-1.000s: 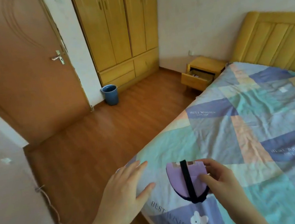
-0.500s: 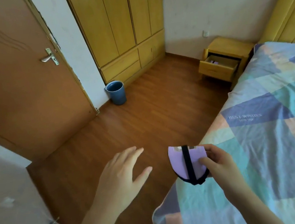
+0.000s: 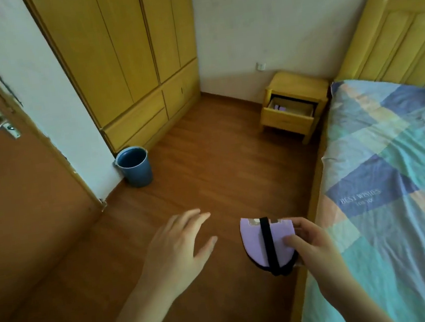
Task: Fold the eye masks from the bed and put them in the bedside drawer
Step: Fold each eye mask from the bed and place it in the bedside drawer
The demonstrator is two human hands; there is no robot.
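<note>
The right hand [image 3: 315, 251] is closed in a pinch on a folded lilac fabric eye mask with a black elastic strap [image 3: 263, 244] — thumb pressed on its upper face, the other fingers curled behind its right edge. The mask hangs in the air over the brown wooden floor [image 3: 208, 177], just beside the near edge of the bed with the patchwork sheet of blue, teal and peach [image 3: 402, 191]. The left hand [image 3: 175, 248] is to the left of the mask, apart from it, palm down, fingers spread wide and holding nothing. Beyond the mask, against the far wall and beside the head of the bed, stands a yellow wooden bedside cabinet [image 3: 295, 102] — its drawer [image 3: 289, 112] is pulled out, with something lilac lying inside. Well left of the cabinet, a blue plastic bucket [image 3: 134, 166] sits on the floor at the foot of the yellow wooden wardrobe [image 3: 123, 56].
</note>
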